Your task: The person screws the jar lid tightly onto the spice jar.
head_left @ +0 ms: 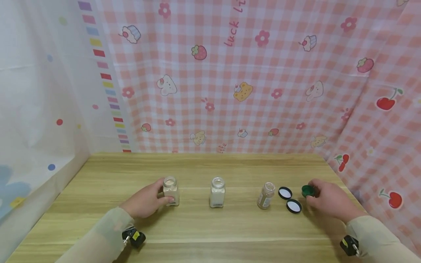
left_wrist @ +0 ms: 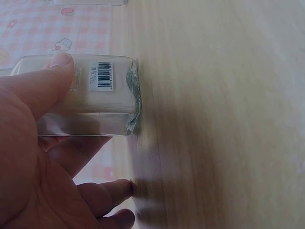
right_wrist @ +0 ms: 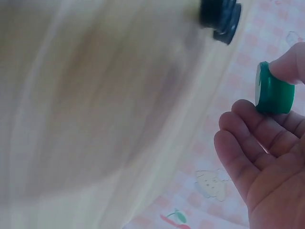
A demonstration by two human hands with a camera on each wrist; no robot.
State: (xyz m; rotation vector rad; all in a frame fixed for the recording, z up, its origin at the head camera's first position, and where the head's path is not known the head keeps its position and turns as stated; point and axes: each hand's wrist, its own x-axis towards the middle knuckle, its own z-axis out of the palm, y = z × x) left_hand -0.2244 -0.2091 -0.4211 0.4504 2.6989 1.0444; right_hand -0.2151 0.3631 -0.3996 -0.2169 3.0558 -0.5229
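Note:
At the left of the head view, my left hand (head_left: pixel 144 201) grips a square glass jar (head_left: pixel 170 189) by its side, thumb across the front. The jar is uncapped and holds pale powder. Its barcode label (left_wrist: pixel 101 76) shows low on one face in the left wrist view, the base right at the tabletop. Over on the right, my right hand (head_left: pixel 332 200) pinches a green cap (head_left: pixel 307 191) between thumb and fingers. The right wrist view has the cap (right_wrist: pixel 276 93) side-on, the other fingers loosely extended. Two black lids (head_left: pixel 285 193) (head_left: pixel 294 206) lie white lining up beside that hand.
A second uncapped square jar (head_left: pixel 217 194) of pale powder stands mid-table. Between it and the lids is a smaller round jar (head_left: pixel 265 197) with brownish contents, also uncapped. The wooden table (head_left: pixel 197 226) meets a pink checked curtain (head_left: pixel 230 109) at the back and right.

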